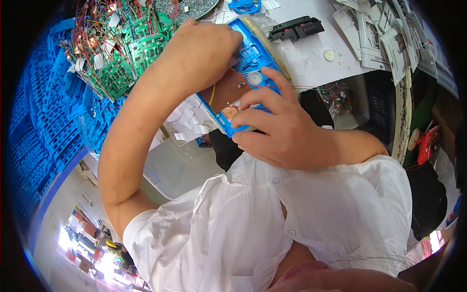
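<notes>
A blue plastic casing [250, 46] lies slanted at the table's front edge, its inner side facing up. Inside it sit a brown circuit board [226, 92], a white round part [254, 78] and thin red and yellow wires. My left hand [206, 51] is closed over the casing's far left side; its fingertips and anything in them are hidden. From the right, my right hand [289, 121] grips the near end of the casing. Its thumb and forefinger are close together at the near edge, while the other fingers arch over the board and right rim.
Green circuit boards [146, 51] with tangled wires are heaped at the left, beside stacked blue plastic parts [39, 112]. A tray of screws [189, 9] stands behind. Rightward lie a black part [296, 29], a white disc [329, 55] and white panels [379, 36]. Below is a translucent bin [180, 168].
</notes>
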`<control>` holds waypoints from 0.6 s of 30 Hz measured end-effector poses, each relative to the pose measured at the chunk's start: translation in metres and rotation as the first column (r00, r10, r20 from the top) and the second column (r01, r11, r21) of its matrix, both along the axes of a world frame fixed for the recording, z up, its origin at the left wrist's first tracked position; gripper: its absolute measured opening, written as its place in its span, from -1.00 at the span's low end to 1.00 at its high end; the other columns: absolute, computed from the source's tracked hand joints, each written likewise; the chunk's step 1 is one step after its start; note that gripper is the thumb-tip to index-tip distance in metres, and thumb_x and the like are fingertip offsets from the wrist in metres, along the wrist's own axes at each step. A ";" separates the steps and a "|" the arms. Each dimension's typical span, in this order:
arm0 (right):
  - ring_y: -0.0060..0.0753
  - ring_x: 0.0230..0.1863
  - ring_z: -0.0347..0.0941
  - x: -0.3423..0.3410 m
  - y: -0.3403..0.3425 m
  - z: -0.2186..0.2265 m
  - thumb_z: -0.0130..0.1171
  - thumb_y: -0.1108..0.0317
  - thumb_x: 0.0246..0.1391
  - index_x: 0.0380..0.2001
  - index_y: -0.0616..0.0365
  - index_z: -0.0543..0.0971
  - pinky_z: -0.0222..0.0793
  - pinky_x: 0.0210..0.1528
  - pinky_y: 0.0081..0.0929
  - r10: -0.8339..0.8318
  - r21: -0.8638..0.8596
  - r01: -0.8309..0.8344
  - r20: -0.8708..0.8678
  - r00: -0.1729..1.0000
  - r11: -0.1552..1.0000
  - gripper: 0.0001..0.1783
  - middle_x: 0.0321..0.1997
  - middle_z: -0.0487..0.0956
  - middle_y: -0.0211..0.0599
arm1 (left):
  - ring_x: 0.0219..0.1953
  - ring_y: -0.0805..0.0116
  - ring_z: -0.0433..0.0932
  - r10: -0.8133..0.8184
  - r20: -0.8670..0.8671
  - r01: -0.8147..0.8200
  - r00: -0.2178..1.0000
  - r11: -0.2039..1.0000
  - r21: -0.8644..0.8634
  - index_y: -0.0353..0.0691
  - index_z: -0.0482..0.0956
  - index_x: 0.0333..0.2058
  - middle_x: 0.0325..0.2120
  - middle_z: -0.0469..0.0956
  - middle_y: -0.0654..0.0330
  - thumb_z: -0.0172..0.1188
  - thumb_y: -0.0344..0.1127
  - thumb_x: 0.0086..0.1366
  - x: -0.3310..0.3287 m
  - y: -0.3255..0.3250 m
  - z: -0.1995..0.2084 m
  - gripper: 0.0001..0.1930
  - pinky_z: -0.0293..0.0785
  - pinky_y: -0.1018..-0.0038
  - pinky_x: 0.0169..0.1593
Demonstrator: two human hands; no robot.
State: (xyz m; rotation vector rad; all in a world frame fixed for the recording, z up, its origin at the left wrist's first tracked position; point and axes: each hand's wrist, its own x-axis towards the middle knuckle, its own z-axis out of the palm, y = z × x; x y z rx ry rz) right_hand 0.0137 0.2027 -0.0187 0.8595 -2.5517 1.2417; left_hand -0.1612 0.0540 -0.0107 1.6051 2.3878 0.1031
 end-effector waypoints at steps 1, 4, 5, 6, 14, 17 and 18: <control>-0.23 0.01 0.43 -0.001 0.000 0.000 0.29 0.44 -0.13 -0.54 0.07 0.58 0.05 0.37 0.40 -0.016 -0.018 0.016 0.000 1.000 1.000 -0.93 -0.24 0.54 -0.42 | -0.26 0.05 0.65 0.011 0.017 -0.010 1.000 1.000 -0.012 -0.18 0.66 -0.40 -0.41 0.65 0.10 0.31 -0.31 0.17 -0.003 0.002 -0.001 -0.91 0.52 0.14 -0.09; -0.23 0.05 0.48 -0.001 0.004 0.008 0.44 0.40 -0.13 -0.42 0.01 0.64 0.03 0.42 0.41 0.065 0.001 -0.065 0.014 0.998 0.998 -0.83 -0.10 0.61 -0.49 | -0.33 -0.02 0.65 0.125 0.008 -0.124 0.992 0.989 -0.085 -0.17 0.69 -0.41 -0.45 0.64 0.04 0.29 -0.31 0.20 0.007 -0.008 0.013 -0.91 0.56 0.14 -0.21; -0.24 0.05 0.48 -0.002 0.006 0.006 0.44 0.39 -0.12 -0.41 0.01 0.64 0.03 0.41 0.41 0.042 0.013 -0.043 0.023 0.999 0.999 -0.83 -0.09 0.61 -0.49 | -0.35 -0.04 0.65 0.127 0.011 -0.125 0.992 0.988 -0.091 -0.17 0.71 -0.41 -0.46 0.65 0.02 0.29 -0.31 0.19 0.004 -0.004 0.008 -0.90 0.57 0.14 -0.25; -0.24 0.05 0.48 -0.003 0.008 0.003 0.44 0.39 -0.12 -0.40 0.00 0.65 0.04 0.41 0.41 0.023 0.025 -0.023 0.031 0.999 0.999 -0.83 -0.08 0.61 -0.50 | -0.35 -0.04 0.66 0.120 0.033 -0.116 0.992 0.989 -0.093 -0.16 0.72 -0.41 -0.45 0.66 0.03 0.29 -0.30 0.19 0.000 0.000 0.004 -0.90 0.57 0.14 -0.25; -0.25 0.03 0.44 -0.010 0.005 0.000 0.36 0.38 -0.09 -0.47 0.03 0.63 0.12 0.35 0.36 -0.024 0.017 0.024 0.003 1.000 1.000 -0.91 -0.22 0.55 -0.50 | -0.34 -0.03 0.67 0.148 -0.016 -0.149 0.989 0.976 -0.160 -0.14 0.74 -0.28 -0.45 0.68 0.04 0.31 -0.29 0.20 -0.002 0.007 0.005 -0.86 0.58 0.14 -0.23; -0.23 0.04 0.44 -0.021 0.010 -0.004 0.38 0.37 -0.09 -0.41 0.02 0.64 0.15 0.34 0.29 -0.050 0.055 0.051 -0.029 0.998 0.997 -0.87 -0.20 0.56 -0.49 | -0.35 -0.04 0.66 0.165 0.031 -0.164 0.986 0.986 -0.034 -0.20 0.71 -0.24 -0.43 0.67 0.02 0.31 -0.31 0.22 -0.001 -0.007 0.001 -0.84 0.57 0.15 -0.25; -0.22 0.04 0.44 -0.025 0.014 -0.006 0.39 0.36 -0.09 -0.38 0.02 0.65 0.17 0.33 0.26 -0.062 0.071 0.065 -0.040 0.997 0.995 -0.85 -0.19 0.56 -0.48 | -0.35 -0.04 0.66 0.151 0.085 -0.155 0.985 0.987 0.051 -0.23 0.70 -0.25 -0.42 0.67 0.01 0.31 -0.32 0.23 -0.002 -0.015 -0.001 -0.84 0.56 0.16 -0.25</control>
